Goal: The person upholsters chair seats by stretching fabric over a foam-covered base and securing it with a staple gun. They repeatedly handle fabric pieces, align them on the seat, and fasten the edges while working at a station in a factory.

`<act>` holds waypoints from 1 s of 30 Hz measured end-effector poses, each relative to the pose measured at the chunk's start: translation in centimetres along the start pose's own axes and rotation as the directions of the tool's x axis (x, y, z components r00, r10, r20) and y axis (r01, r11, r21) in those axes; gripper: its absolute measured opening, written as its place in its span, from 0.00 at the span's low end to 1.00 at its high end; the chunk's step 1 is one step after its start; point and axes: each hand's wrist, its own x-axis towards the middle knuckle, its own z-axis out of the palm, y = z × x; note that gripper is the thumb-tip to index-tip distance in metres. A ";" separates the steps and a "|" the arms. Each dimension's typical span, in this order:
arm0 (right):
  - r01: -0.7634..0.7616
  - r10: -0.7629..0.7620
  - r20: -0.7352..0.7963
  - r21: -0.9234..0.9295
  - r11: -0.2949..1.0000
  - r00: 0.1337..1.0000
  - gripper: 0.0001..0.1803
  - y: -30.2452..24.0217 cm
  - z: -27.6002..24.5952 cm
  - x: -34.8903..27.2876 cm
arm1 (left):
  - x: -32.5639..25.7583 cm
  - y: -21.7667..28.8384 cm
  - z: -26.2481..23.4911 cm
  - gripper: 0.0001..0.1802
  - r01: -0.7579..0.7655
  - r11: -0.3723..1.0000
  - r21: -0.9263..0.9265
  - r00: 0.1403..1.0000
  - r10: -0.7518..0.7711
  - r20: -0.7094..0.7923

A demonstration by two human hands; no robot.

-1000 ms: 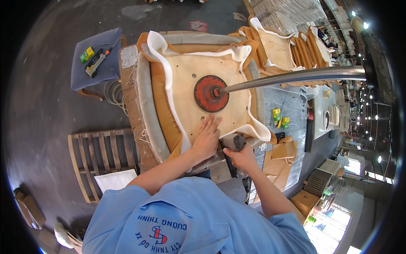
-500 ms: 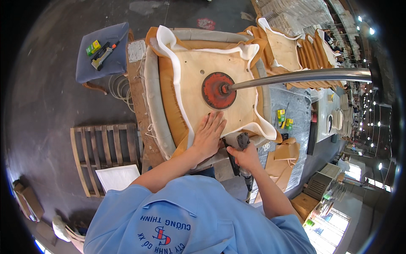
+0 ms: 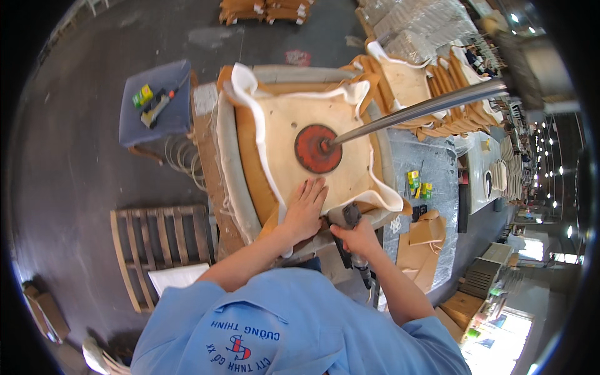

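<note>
A seat panel of pale plywood (image 3: 337,125) lies underside up, ringed by a tan cover (image 3: 248,147) with white padding (image 3: 259,128) standing up along its edges. Pressed on the board's middle is a red round plate (image 3: 306,159) at the end of a metal rod (image 3: 425,112). My left hand (image 3: 304,209) rests flat on the board's near edge, fingers stretched toward the red plate. Just right of it, my right hand (image 3: 359,239) grips a staple gun (image 3: 344,216), its head at the near edge. The gun's tip is hidden from sight.
A grey padded rim (image 3: 228,169) surrounds the panel. More tan-covered panels (image 3: 406,81) stand at the far right. Small boxes (image 3: 414,179) lie on the plastic-covered table (image 3: 403,147). On the left, a blue seat (image 3: 156,119) bears tools, with a wooden pallet (image 3: 164,232) nearer.
The whole view has tilted, so the panel appears a little lower and a tan stack shows at the far edge. Both hands keep about the same places at the panel's near edge.
</note>
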 end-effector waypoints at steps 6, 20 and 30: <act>0.160 -0.153 -0.048 0.229 0.960 0.987 0.13 5.0 -0.9 -1.1 | -0.2 -0.3 -0.9 0.54 -0.049 0.998 0.049 0.997 0.045 0.069; 0.449 -0.331 -0.360 0.320 0.834 0.872 0.29 14.5 -3.1 -0.3 | -2.8 5.5 3.3 0.47 0.022 0.973 0.231 0.995 -0.044 0.092; 0.448 -0.346 -0.314 0.355 0.821 0.884 0.37 16.1 -3.1 1.0 | -3.2 4.0 3.7 0.51 -0.092 0.962 0.255 0.991 0.065 0.113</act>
